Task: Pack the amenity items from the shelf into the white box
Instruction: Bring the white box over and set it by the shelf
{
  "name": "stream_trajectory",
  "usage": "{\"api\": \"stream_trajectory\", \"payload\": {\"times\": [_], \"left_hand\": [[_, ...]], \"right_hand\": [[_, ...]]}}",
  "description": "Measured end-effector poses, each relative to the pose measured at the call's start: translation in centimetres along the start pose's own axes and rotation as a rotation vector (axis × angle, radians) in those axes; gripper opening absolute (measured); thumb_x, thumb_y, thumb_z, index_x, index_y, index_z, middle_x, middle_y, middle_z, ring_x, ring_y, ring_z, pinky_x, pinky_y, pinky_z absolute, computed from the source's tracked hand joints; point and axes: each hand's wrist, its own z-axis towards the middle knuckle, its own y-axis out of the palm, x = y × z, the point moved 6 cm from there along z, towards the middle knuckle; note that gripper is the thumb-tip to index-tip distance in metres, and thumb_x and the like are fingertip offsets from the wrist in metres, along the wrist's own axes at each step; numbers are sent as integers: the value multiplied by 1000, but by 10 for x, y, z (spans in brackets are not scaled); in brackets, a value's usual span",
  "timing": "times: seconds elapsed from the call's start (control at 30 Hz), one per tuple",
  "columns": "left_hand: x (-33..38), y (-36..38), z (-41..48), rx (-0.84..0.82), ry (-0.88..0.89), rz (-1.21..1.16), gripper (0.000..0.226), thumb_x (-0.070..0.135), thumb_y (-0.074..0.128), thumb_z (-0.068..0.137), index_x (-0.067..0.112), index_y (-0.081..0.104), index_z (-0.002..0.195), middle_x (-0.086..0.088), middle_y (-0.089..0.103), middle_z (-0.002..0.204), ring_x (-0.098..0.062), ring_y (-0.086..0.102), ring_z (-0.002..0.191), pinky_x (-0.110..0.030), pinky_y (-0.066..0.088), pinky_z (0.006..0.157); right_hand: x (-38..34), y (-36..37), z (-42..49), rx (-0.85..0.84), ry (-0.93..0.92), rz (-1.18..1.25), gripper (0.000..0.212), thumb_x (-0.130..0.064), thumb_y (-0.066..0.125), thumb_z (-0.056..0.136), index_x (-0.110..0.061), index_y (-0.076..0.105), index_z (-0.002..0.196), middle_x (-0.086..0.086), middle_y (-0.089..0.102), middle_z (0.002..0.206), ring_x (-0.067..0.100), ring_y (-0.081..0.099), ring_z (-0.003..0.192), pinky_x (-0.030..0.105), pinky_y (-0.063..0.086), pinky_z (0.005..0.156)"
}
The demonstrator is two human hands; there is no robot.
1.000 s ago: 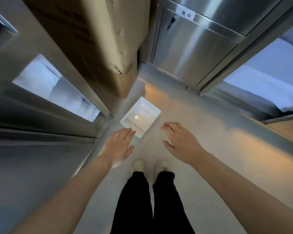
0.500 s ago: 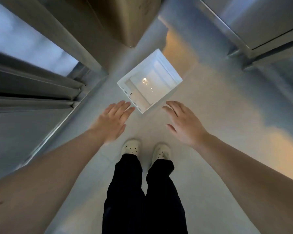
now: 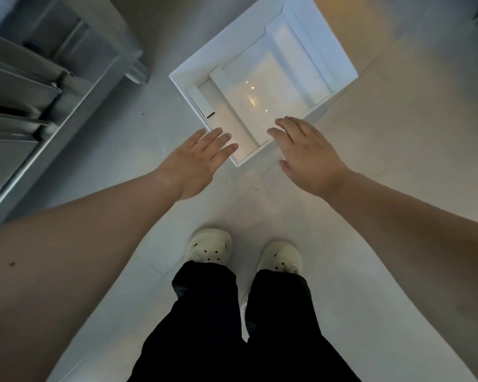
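To my left stands the metal shelf (image 3: 53, 86) — I can see no amenity items on it from here. My left hand (image 3: 196, 164) is spread and empty, fingertips over the near-left rim of the white box (image 3: 340, 59) on the floor. The box lies straight ahead, turned corner-on — my right hand (image 3: 309, 158), equally near, fingers apart, overlaps its near-right edge.

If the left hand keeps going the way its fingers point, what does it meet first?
Probably the near left rim of the white box: the left hand points at it, open and empty. Its height above the rim is unclear.
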Motion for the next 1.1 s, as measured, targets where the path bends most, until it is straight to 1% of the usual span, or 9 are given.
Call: {"api": "stream_trajectory", "payload": {"times": [0.13, 0.27, 0.33, 0.43, 0.6, 0.8, 0.9, 1.0, 1.1], "left_hand": [[1, 20, 19, -27, 21, 63, 57, 21, 24, 99, 10, -5, 148, -10, 5, 156, -29, -1, 144, -41, -4, 115], [-3, 22, 28, 12, 40, 48, 51, 11, 34, 93, 14, 20, 142, -4, 32, 140, -26, 22, 136, -41, -5, 114], [-6, 18, 34, 20, 54, 22, 52, 5, 39, 85, 15, 31, 135, -3, 40, 129, -24, 34, 125, -41, -1, 115], [-5, 10, 45, -1, 94, -18, 50, -1, 43, 78, 16, 40, 125, -1, 47, 116, -23, 42, 108, -33, 26, 102], [-4, -10, 43, -2, 162, -76, 45, -6, 43, 79, 16, 46, 118, -1, 51, 107, -23, 44, 99, -29, 32, 77], [-11, -67, 2, -27, 209, -156, 48, -7, 43, 79, 15, 47, 121, -3, 51, 111, -23, 45, 101, -31, 35, 67], [-13, -109, -28, -64, 240, -173, 46, -4, 44, 83, 18, 46, 123, 0, 50, 111, -20, 45, 103, -29, 28, 61], [-10, -158, -65, -120, 304, -202, 40, 2, 40, 90, 18, 44, 127, 1, 49, 112, -19, 43, 107, -27, 26, 64], [-13, -211, -105, -96, 333, -188, 40, 3, 41, 90, 19, 43, 126, 1, 48, 108, -19, 42, 104, -27, 24, 62]], "right_hand": [[9, 26, 12, -55, -28, -68, 50, -6, 48, 89, -7, 39, 137, 14, 39, 140, 30, 28, 134, 38, 11, 116], [14, 34, 23, -66, -23, -135, 46, -3, 51, 86, -12, 45, 130, 7, 49, 124, 27, 39, 120, 33, 13, 112], [13, 33, 29, -59, -6, -168, 39, -1, 51, 84, -13, 50, 122, 5, 52, 113, 26, 43, 107, 28, 24, 99], [13, 29, 38, -65, 29, -169, 44, 9, 51, 74, -13, 54, 112, 4, 52, 101, 24, 44, 96, 27, 30, 74], [15, 17, 28, -98, 9, -180, 53, 16, 47, 65, -12, 55, 109, 5, 52, 97, 24, 44, 94, 30, 27, 61], [5, -35, -16, -113, -82, -145, 39, 14, 49, 73, -8, 55, 105, 10, 51, 96, 29, 46, 92, 33, 23, 58], [-7, -72, -46, -147, -91, -70, 33, 9, 51, 78, -9, 53, 105, 10, 50, 96, 28, 46, 94, 33, 28, 56], [-22, -117, -80, -202, -89, 6, 10, -7, 47, 94, -12, 51, 101, 5, 48, 94, 23, 44, 96, 33, 36, 60], [-43, -172, -111, -175, -99, 85, 9, -11, 44, 97, -10, 53, 99, 5, 49, 92, 23, 44, 95, 36, 38, 63]]}}
